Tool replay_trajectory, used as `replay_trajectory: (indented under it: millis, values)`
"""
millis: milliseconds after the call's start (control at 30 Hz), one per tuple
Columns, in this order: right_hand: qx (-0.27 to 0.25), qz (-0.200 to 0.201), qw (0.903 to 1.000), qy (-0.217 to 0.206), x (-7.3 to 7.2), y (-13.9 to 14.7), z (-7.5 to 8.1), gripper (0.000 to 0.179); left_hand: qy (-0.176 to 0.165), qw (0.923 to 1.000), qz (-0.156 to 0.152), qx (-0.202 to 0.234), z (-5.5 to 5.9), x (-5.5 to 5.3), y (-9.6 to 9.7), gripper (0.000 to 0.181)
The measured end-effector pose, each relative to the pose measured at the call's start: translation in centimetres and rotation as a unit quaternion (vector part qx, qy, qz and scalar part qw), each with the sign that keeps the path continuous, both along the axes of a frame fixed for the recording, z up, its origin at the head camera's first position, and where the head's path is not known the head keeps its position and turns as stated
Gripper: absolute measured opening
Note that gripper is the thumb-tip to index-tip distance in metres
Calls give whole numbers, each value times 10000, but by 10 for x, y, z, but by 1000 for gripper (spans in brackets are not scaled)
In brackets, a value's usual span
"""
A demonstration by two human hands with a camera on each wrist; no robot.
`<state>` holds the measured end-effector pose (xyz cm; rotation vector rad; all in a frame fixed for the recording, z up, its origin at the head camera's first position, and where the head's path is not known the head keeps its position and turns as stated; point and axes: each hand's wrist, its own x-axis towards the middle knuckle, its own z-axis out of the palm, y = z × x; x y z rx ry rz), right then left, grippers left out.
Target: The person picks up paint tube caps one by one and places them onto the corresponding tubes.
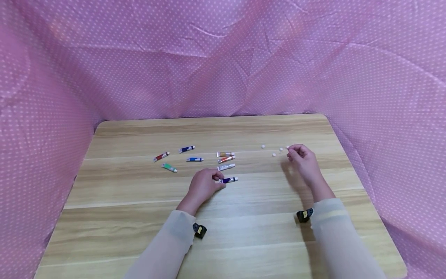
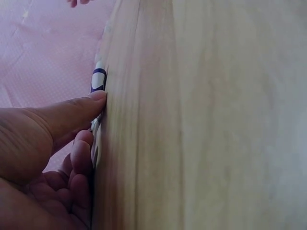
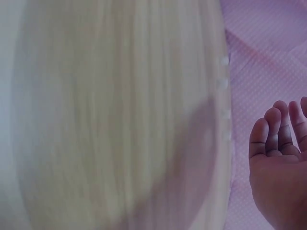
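Observation:
My left hand point(image 1: 203, 185) pinches a dark purple-blue and silver paint tube point(image 1: 230, 180) near its flat end, low over the wooden table. In the left wrist view the tube's banded, white-tipped end point(image 2: 99, 76) sticks out past the thumb. A white tube point(image 1: 226, 167), an orange tube point(image 1: 226, 159) and a yellow-brown tube point(image 1: 225, 154) lie just beyond. At the right, my right hand point(image 1: 306, 164) hovers beside several small white caps point(image 1: 273, 155), one right by its fingertips. In the right wrist view its fingers point(image 3: 272, 129) are loosely bent, holding nothing visible.
A red tube point(image 1: 162, 156), a green tube point(image 1: 169, 167) and two blue tubes point(image 1: 194, 159) lie spread on the table's left half. Pink dotted cloth point(image 1: 223, 77) hangs behind and beside the wooden table point(image 1: 251, 232).

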<state>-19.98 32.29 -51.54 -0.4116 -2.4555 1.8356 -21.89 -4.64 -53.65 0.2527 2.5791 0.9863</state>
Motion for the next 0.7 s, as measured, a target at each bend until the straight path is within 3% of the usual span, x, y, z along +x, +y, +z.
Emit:
replay_trajectory:
  millis: [233,500,700]
  values:
    - [171,-76,9998,-2,-10,16,-9,33,-116,9998,54,158,3,-2,-2,23]
    - [364,-104,9993,14,-20,28,-14,37,-429,9951,327,824,10,-1,-14,31]
    - [428,-126,9988,-189,-30,36,-25,40,-291,9954,486,775,19,-3,-32,32]
